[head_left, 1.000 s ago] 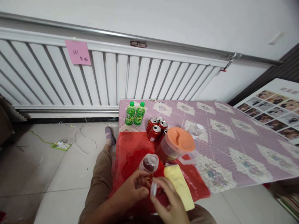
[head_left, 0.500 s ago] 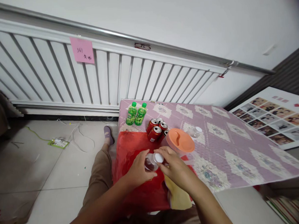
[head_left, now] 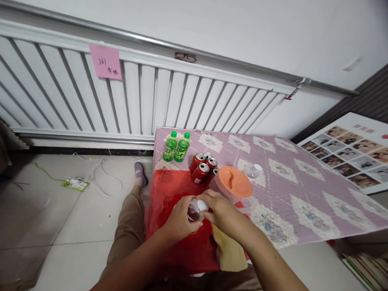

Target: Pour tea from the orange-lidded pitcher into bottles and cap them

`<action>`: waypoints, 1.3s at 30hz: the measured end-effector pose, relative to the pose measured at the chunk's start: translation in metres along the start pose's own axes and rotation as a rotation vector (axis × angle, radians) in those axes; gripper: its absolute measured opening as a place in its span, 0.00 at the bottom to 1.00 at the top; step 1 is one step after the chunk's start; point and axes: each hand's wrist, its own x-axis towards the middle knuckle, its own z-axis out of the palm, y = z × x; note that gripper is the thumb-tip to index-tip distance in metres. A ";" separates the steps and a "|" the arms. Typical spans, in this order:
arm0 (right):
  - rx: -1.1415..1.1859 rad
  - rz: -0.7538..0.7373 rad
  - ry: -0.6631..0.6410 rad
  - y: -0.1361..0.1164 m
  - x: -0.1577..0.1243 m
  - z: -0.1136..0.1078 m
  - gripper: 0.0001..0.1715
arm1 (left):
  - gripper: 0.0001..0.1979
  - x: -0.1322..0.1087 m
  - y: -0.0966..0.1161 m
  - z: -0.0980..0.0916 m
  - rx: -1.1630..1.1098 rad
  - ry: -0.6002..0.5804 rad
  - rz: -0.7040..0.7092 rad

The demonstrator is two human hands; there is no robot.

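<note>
The left hand (head_left: pixel 179 220) is closed around a small clear bottle (head_left: pixel 193 211) that contains a dark liquid. The bottle is tilted, with its mouth toward the right hand (head_left: pixel 221 213). The right hand's fingertips (head_left: pixel 206 201) pinch the white cap (head_left: pixel 201 204) at the bottle's mouth. Whether the cap is seated on the thread cannot be told. The two hands meet at the bottle, above a red cloth (head_left: pixel 168 191) that covers the near corner of the table.

Just beyond the right hand stands a pitcher with an orange lid (head_left: pixel 234 182). Its body is mostly hidden behind the hand. A cluster of red cans (head_left: pixel 203 165) stands beyond both hands, just left of the pitcher. Two green bottles (head_left: pixel 176 147) stand farther out, near the table's far edge. A clear bottle (head_left: pixel 253 171) lies on its side beyond the pitcher, to the right. A yellow cloth (head_left: pixel 230 254) lies under the right forearm, close to the person. The purple tablecloth (head_left: pixel 299 192) extends to the right of the hands.

To the far left of the left hand, a power strip (head_left: pixel 74 183) lies on the tiled floor.
</note>
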 end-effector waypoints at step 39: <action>0.008 -0.125 0.021 0.002 -0.001 -0.001 0.33 | 0.32 0.003 0.004 -0.007 0.024 -0.029 0.011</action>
